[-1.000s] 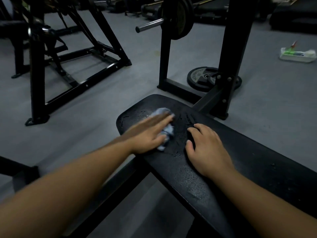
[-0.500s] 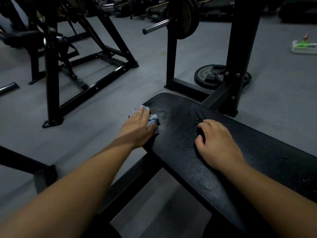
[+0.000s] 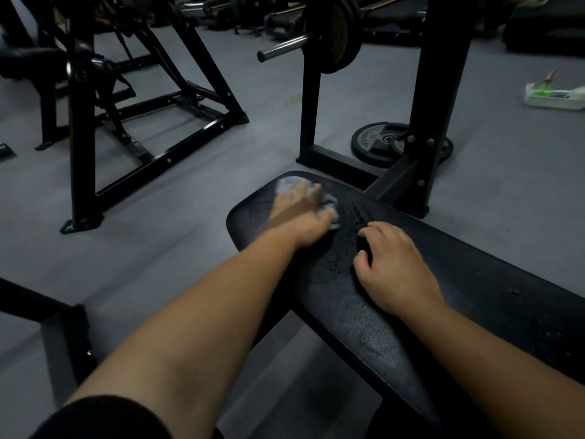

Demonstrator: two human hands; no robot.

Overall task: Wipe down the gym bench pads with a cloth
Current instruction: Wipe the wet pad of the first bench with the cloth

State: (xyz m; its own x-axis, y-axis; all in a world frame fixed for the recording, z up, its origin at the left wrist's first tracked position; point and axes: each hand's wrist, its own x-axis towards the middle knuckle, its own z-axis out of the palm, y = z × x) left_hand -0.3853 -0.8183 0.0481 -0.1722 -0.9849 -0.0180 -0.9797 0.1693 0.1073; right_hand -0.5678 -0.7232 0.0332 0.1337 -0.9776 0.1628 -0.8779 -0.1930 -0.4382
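Right hand (image 3: 395, 267) rests on the bench pad (image 3: 474, 296), fingers loosely bent, holding nothing. Just beyond, the left hand (image 3: 300, 213), blurred, presses flat on the blue cloth (image 3: 330, 212) near the pad's far end; cloth peeks out past its fingertips. Weight plate (image 3: 373, 144) on the floor behind.

1. One camera sits on my head. It looks forward and down.
2. My two arms come in from the bottom edge, so the camera is above them and very close.
3. My left hand (image 3: 300, 213) and right hand (image 3: 395, 264) sit near the middle of the view.
4. The bench pad (image 3: 490, 312) runs from the bottom right up to the middle. I look down on its top from close by.
5. The view is wide. Farther off, near the top, it takes in the grey floor (image 3: 190, 201), a black rack post (image 3: 443, 90) and a weight plate (image 3: 372, 141).
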